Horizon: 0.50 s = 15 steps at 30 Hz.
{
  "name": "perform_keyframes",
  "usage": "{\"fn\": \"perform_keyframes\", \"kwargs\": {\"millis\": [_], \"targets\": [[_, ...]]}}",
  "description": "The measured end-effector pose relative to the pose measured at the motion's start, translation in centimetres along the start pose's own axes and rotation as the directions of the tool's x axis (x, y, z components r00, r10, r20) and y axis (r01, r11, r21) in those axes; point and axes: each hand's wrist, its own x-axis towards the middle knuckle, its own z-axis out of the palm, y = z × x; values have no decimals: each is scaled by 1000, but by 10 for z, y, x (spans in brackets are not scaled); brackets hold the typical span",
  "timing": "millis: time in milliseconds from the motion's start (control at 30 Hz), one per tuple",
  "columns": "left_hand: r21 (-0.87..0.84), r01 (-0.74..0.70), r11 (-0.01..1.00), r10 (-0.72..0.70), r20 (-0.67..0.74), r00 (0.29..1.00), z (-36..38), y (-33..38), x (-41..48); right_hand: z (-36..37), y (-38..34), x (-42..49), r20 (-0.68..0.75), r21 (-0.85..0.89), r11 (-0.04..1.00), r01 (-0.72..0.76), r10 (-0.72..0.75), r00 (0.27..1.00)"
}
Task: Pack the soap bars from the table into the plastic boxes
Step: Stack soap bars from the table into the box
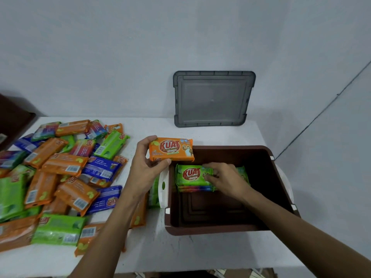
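Tech: Head view: left hand is pinching orange bar by its left end, thumb under, fingers over. It's holding the bar above the far-left corner of the box, not inside yet.

Lead: Right hand?

Tech: Right hand is reaching into the box, fingers curling over green bar. That bar is lying on top of a short stack at the far wall. Reads as a grip, probably seating it.

Lead: Stock?

Tech: Pile is sitting on table left of the box, mixed orange, green and blue. Lid is standing against the wall behind. The near half of the box floor is showing bare.

Lead: Risks?

Tech: Judgement only. Orange bar is hanging by one end over the rim and the wrap is glossy, so it could slip and land outside or clip the rim. Both hands are working the same corner. If left goes in before right clears, it's likely knocking the stack askew and wasting space. Another green pack is lying just beside the box's left wall, partly hidden by the left arm, so it's easy to miss.
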Motion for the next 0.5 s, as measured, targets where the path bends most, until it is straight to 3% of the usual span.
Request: {"fn": "perform_keyframes", "kwargs": {"millis": [300,400,467,500], "targets": [[38,-9,999,8,27,1000,1,3,-2,-3,0,-2,11,-60,997,51,-50,999],[69,-11,998,9,35,999,2,3,-3,-12,-8,-3,-123,-111,990,84,-97,988],[87,-15,996,11,36,999,2,3,-3,-18,-22,-3,-247,2,994,111,-107,963],[93,-13,996,9,40,999,1,4,-3,-20,-30,-3,-251,148,982,114,-74,965]]}}
